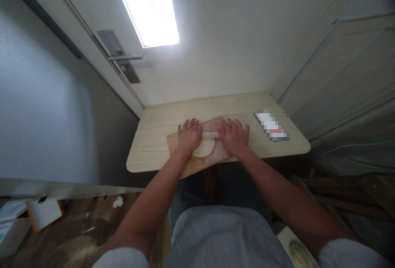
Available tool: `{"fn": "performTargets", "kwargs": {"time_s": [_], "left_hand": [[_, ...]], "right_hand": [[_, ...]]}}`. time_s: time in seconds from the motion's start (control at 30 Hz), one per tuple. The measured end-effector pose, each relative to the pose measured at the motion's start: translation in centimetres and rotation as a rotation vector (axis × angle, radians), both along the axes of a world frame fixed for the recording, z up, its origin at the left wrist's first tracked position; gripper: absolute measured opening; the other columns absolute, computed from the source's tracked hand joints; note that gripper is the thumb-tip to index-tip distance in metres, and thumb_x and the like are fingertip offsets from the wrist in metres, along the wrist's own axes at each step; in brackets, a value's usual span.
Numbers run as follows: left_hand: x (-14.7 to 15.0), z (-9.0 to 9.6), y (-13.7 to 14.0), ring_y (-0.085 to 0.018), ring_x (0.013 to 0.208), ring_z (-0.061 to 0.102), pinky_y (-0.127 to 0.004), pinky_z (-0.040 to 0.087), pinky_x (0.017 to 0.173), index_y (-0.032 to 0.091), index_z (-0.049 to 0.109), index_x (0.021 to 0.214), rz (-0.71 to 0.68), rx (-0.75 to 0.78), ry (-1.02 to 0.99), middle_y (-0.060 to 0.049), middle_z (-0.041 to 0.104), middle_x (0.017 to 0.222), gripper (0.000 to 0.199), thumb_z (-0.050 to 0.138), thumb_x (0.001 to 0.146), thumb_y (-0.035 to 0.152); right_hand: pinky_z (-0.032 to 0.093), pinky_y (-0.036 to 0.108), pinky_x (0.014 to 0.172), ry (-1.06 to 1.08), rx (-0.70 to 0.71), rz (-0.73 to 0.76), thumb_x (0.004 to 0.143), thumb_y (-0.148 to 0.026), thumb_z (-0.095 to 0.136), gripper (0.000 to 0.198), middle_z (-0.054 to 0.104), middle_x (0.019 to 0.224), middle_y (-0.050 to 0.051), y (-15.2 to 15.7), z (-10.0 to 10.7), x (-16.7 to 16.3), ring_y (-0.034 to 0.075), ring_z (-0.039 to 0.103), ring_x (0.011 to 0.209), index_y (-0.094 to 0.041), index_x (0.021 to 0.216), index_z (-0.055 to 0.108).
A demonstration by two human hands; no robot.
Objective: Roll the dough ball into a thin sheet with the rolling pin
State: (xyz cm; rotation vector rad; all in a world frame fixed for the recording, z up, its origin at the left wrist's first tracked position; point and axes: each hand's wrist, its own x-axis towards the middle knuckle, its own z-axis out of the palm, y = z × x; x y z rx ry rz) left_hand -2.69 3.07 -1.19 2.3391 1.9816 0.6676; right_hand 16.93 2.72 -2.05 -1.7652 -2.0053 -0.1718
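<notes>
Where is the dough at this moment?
In the head view, the dough lies low and near the middle, on the wooden board, close beside the left hand and on the person's side of the rolling pin.

A pale wooden table [154, 136] carries a cutting board [195, 164] and a phone [271, 125].

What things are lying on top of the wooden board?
On the board lie a flat, pale dough sheet and, along its far edge, what looks like a rolling pin. Its ends cannot be seen: the left hand and right hand cover them.
</notes>
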Motion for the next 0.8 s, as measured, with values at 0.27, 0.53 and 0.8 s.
{"fn": "performTargets", "kwargs": {"time_s": [0.27, 0.53, 0.8], "left_hand": [[0.0, 0.1, -4.6, -0.033, 0.141, 0.040, -0.065, 0.023, 0.115, 0.023, 0.054, 0.138, -0.016, 0.070, -0.024, -0.012, 0.052, 0.147, 0.044, 0.035, 0.102, 0.041], [0.3, 0.1, -10.5, -0.032, 0.142, 0.039, -0.062, 0.024, 0.116, 0.026, 0.043, 0.147, -0.013, 0.085, -0.071, -0.013, 0.049, 0.150, 0.052, 0.044, 0.099, 0.043], [0.3, -0.3, -11.5, -0.036, 0.143, 0.035, -0.062, 0.026, 0.114, 0.021, 0.035, 0.150, 0.029, 0.111, -0.095, -0.019, 0.042, 0.153, 0.074, 0.062, 0.088, 0.051]], "right_hand": [[0.023, 0.060, 0.107, 0.029, -0.044, 0.000, 0.100, -0.044, 0.037, 0.046, 0.056, 0.141, 0.014, -4.7, -0.2, 0.1, 0.035, 0.039, 0.134, -0.021, 0.134, 0.057], [0.028, 0.051, 0.107, 0.073, 0.007, 0.143, 0.095, -0.044, 0.051, 0.043, 0.060, 0.134, 0.013, -9.0, -0.9, 1.7, 0.032, 0.044, 0.128, -0.020, 0.130, 0.058], [0.028, 0.049, 0.104, 0.073, -0.013, 0.196, 0.092, -0.037, 0.058, 0.027, 0.069, 0.114, 0.009, -7.4, -0.1, 3.6, 0.028, 0.054, 0.109, -0.023, 0.114, 0.067]]}}
